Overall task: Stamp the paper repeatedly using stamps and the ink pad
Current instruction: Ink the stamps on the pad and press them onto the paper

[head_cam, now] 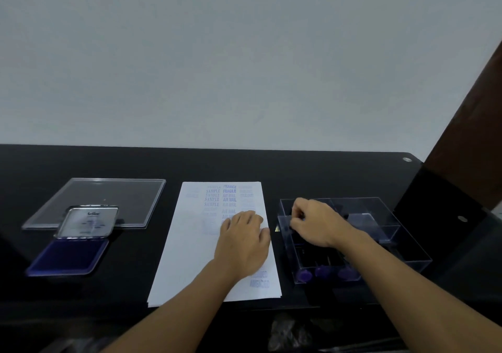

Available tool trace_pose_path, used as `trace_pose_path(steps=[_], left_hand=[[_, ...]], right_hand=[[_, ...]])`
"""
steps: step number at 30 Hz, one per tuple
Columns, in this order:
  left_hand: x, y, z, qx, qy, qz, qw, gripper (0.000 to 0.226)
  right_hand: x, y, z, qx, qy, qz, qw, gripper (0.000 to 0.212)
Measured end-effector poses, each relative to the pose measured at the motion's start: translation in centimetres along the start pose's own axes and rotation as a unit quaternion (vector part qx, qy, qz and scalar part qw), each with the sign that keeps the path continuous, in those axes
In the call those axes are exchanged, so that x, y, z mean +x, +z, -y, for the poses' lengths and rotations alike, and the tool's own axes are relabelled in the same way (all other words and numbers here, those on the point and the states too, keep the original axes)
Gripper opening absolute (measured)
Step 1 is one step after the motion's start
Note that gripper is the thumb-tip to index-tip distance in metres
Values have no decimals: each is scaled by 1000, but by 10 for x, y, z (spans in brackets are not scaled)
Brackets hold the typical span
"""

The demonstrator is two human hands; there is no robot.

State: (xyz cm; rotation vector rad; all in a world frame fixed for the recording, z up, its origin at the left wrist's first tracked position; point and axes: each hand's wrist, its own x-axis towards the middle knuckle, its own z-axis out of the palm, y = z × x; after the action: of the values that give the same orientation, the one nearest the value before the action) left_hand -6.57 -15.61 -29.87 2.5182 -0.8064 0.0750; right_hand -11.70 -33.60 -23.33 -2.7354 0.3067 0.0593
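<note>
A white sheet of paper (190,244) lies in the middle of the black table, with several blue stamped words near its top and lower right. My left hand (241,241) rests flat on the sheet's right side. A clear plastic box (385,227) to the right holds several stamps with purple knobs (323,272). My right hand (317,223) reaches into the box's left part with curled fingers; what they pinch is hidden. The ink pad (68,256) lies open at the left, blue pad showing, its metal lid (88,222) raised behind.
A clear flat plastic lid (108,198) lies behind the ink pad at the back left. A grey wall rises behind the table. A dark brown panel (467,124) stands at the far right. The table's front edge runs just below the paper.
</note>
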Motion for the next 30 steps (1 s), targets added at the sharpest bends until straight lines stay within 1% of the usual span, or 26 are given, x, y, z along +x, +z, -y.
trace_pose_path(steps=[3,7,11,14,17,21,24,25,28,30], left_hand=[[3,-14,2,-47,-21,6,999,38],[1,-38,18,-40,-26,23,999,40],[-10,-70,47,-32,-41,19,998,41],[-26,-93,74,-37,-44,-3,998,39],[-45,-117,103,-25,-64,-38,997,35],[-70,-151,147,-25,-110,-63,992,24],[-92,-168,182,-25,-132,-101,986,14],[-100,-171,192,-21,-148,-112,982,15],[-121,-180,222,-24,-206,-134,969,27],[-132,-184,237,-37,-228,-149,961,26]], right_hand=[[-4,-8,3,3,-4,-28,1000,10],[-6,-24,19,28,-10,-55,998,8],[-3,-30,50,45,-8,-61,997,14],[4,-25,80,43,-24,-52,997,14],[14,-16,116,38,-55,-42,997,15],[25,6,168,39,-95,-29,994,14],[29,26,205,40,-125,-17,991,13],[30,32,216,46,-135,-11,990,13],[31,50,247,53,-163,11,985,13],[32,61,265,49,-179,27,982,13]])
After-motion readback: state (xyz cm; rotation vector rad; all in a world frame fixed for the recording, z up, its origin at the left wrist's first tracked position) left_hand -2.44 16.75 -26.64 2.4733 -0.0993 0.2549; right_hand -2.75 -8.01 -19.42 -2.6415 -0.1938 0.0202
